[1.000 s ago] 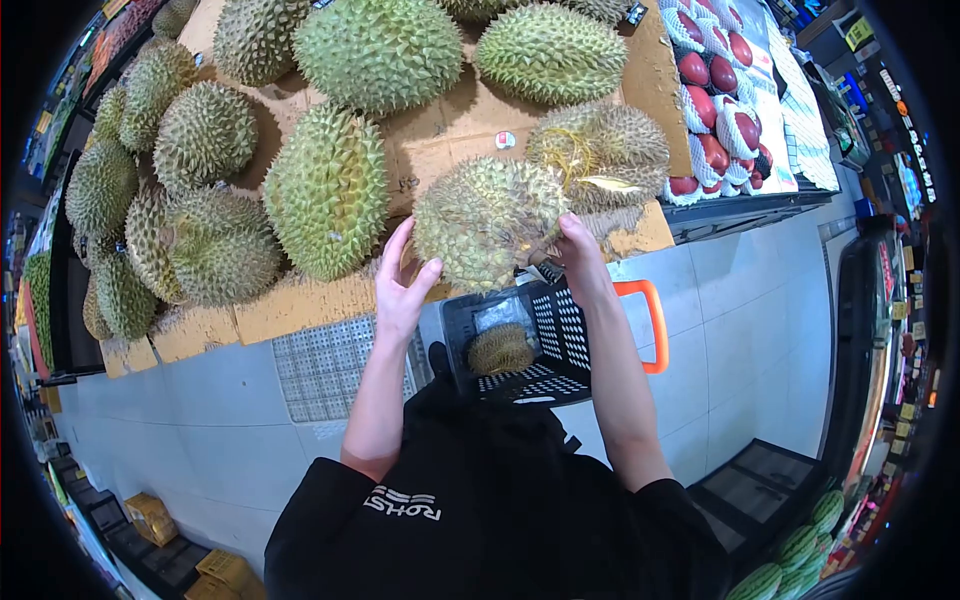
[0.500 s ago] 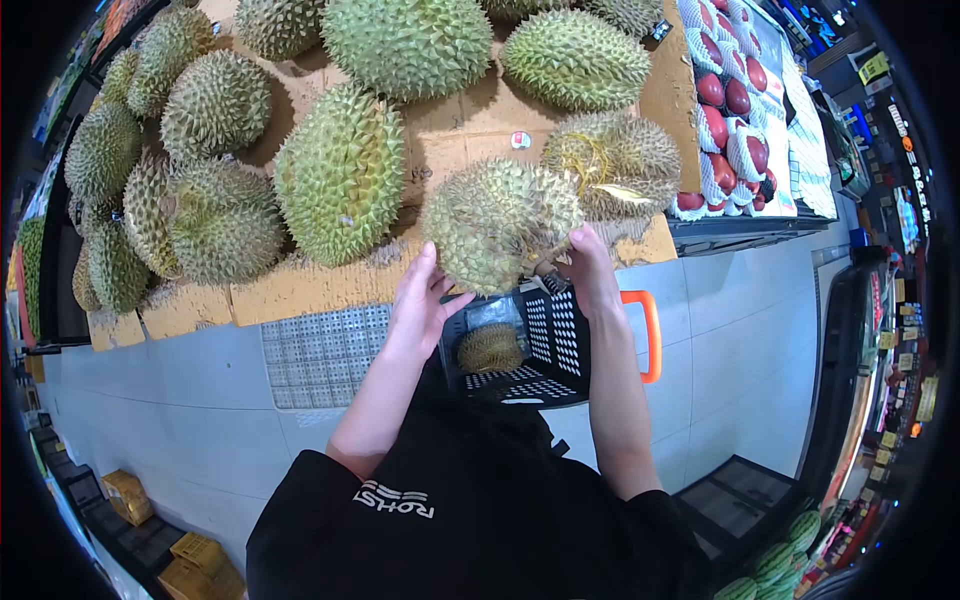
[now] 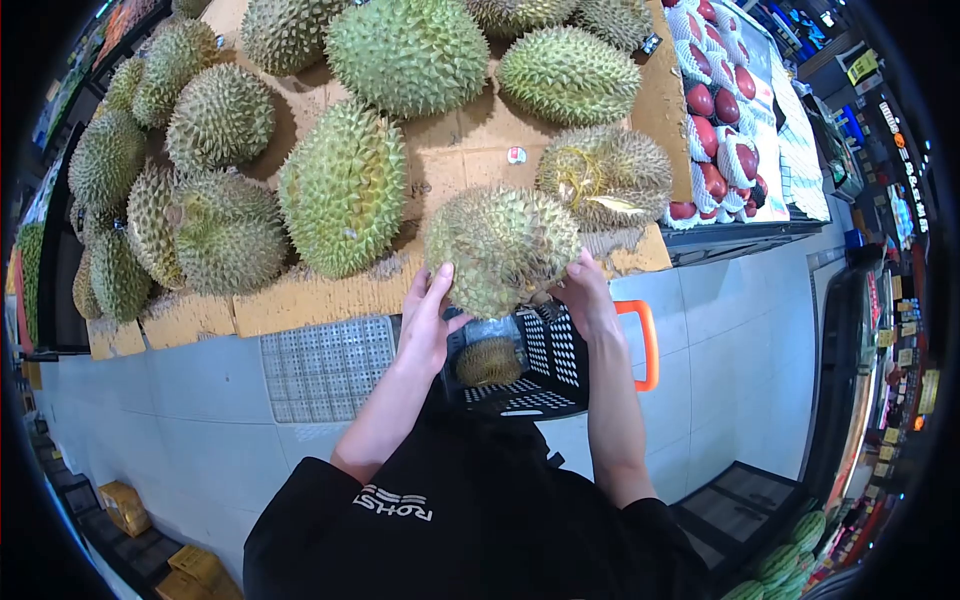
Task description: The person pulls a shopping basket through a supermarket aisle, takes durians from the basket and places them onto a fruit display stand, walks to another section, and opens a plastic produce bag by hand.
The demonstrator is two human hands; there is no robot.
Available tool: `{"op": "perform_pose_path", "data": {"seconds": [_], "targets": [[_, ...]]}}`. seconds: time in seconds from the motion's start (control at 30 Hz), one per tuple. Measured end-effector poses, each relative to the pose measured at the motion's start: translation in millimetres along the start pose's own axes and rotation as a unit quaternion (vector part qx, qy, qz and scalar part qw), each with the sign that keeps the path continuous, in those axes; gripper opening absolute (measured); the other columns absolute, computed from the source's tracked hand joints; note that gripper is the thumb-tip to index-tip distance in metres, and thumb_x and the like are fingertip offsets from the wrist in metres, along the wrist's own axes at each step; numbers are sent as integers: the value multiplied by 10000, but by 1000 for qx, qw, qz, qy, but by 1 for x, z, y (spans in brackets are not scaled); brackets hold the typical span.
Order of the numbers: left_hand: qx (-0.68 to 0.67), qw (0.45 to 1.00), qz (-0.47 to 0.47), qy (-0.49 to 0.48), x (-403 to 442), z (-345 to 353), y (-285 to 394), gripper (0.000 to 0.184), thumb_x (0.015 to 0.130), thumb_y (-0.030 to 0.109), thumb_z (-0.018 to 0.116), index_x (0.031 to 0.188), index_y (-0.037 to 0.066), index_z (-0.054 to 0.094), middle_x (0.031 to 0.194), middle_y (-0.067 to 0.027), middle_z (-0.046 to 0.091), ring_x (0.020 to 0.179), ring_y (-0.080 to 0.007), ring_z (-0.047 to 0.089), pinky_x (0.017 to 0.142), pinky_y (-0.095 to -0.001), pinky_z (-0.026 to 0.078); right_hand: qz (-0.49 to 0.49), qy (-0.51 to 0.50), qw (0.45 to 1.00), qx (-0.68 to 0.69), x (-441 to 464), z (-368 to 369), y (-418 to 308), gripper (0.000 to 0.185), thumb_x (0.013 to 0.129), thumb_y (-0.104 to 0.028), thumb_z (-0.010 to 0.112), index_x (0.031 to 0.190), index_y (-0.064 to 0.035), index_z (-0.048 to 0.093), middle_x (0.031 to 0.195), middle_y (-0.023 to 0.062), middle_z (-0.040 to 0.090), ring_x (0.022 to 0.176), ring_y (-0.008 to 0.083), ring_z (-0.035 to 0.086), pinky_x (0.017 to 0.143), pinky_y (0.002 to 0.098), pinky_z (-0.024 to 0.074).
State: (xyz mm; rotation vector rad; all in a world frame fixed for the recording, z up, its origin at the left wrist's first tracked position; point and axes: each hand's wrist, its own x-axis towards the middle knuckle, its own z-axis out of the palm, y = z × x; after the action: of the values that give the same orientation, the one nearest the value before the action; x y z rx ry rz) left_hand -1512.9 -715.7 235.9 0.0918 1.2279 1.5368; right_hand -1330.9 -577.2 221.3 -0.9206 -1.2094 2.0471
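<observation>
While the left hand (image 3: 428, 312) grips the near left side of a spiky durian (image 3: 498, 250), its thumb laid against the rind, the right hand (image 3: 585, 292) clasps the near right side, thumb likewise on the spines and the other fingers mostly hidden. The held durian is between the two palms at the front edge of the cardboard (image 3: 280, 307), overlapping that edge in view; whether the board bears any of its weight, I cannot tell.

Just behind it, toward the cardboard's right front corner, lies a brownish durian (image 3: 640, 165) with yellow cord (image 3: 588, 186) across its left part. A small sticker (image 3: 516, 155) shows on the board nearby. To the left, near the front edge, lies a long green durian (image 3: 343, 190); farther back are a large round durian (image 3: 408, 58) and an oval durian (image 3: 570, 75), and more crowd the cardboard's left side. Past the right edge, red fruit (image 3: 705, 138), much of it in white foam nets, lies in rows.

Below the front edge is a black basket (image 3: 560, 350) with an orange handle (image 3: 650, 345); inside it, a brown durian (image 3: 488, 362) lies near a clear plastic packet (image 3: 490, 328).
</observation>
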Motion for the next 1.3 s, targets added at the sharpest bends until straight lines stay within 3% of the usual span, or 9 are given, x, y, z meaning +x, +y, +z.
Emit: {"op": "perform_pose_path", "data": {"seconds": [0.07, 0.13, 0.27, 0.4, 0.57, 0.7, 1.03, 1.17, 1.3], "targets": [[-20, 1000, 11, -15, 1, -1, -1, 671, 890, 502, 571, 1387, 110, 348, 1324, -85, 469, 1208, -246, 461, 933, -477, 414, -13, 2, 1000, 15, 0, 2, 0, 590, 807, -256, 589, 1348, -98, 413, 1268, 66, 522, 1154, 192, 488, 960, 424, 376], [-31, 999, 18, -18, 7, -2, -1, 639, 908, 473, 559, 1387, 106, 351, 1319, -81, 473, 1216, -239, 457, 935, -477, 418, -20, 12, 1000, 3, -1, 7, -6, 726, 774, -320, 627, 1382, -39, 347, 1350, 127, 469, 1248, 267, 443, 1036, 453, 333], [-91, 994, 54, -29, 37, -2, -4, 575, 931, 448, 528, 1368, 103, 383, 1334, -78, 470, 1232, -225, 450, 967, -452, 408, -64, 53, 997, -6, 13, 21, -14, 747, 771, -298, 644, 1386, -14, 328, 1281, 97, 497, 1180, 224, 481, 1020, 428, 345], [-187, 978, 75, -54, 72, -2, -6, 557, 937, 457, 505, 1360, 109, 403, 1351, -68, 468, 1249, -227, 440, 1038, -418, 355, -110, 35, 993, -13, 36, 25, -13, 642, 821, -129, 624, 1373, 17, 331, 1302, 101, 467, 1170, 181, 478, 1001, 306, 371], [-253, 955, 93, -122, 88, 5, -5, 582, 942, 483, 454, 1381, 107, 386, 1386, -67, 447, 1267, -246, 424, 1070, -445, 319, -133, 25, 987, -89, 43, 43, -36, 693, 801, -84, 703, 1365, 50, 323, 1271, 176, 492, 1139, 216, 522, 976, 313, 420], [-302, 939, 100, -132, 99, 8, -9, 602, 946, 510, 411, 1401, 118, 364, 1427, -75, 407, 1302, -256, 389, 1091, -459, 293, -116, 55, 975, -182, 50, 61, -54, 724, 794, -113, 725, 1368, 60, 318, 1241, 194, 527, 1145, 232, 533, 977, 335, 440], [-317, 938, 82, -114, 111, 8, -2, 554, 964, 493, 390, 1406, 160, 364, 1428, -50, 407, 1299, -244, 392, 1079, -440, 298, -78, 66, 970, -220, 91, 56, -57, 762, 764, -191, 758, 1350, 86, 357, 1147, 192, 589, 1022, 197, 594, 847, 287, 480], [-314, 944, 63, -75, 117, 6, 0, 556, 955, 508, 401, 1391, 164, 385, 1413, -42, 423, 1275, -237, 413, 1059, -434, 310, -32, 57, 978, -197, 80, 74, -74, 794, 755, -215, 761, 1362, 93, 354, 1214, 224, 567, 1132, 229, 553, 973, 308, 412], [-320, 941, 52, -96, 122, 3, -3, 560, 939, 532, 414, 1375, 180, 413, 1397, -38, 446, 1278, -232, 405, 1049, -449, 305, -38, 30, 978, -205, 105, 58, -60, 678, 763, -228, 761, 1294, 61, 453, 1073, 154, 649, 969, 167, 615, 857, 271, 460]]}}
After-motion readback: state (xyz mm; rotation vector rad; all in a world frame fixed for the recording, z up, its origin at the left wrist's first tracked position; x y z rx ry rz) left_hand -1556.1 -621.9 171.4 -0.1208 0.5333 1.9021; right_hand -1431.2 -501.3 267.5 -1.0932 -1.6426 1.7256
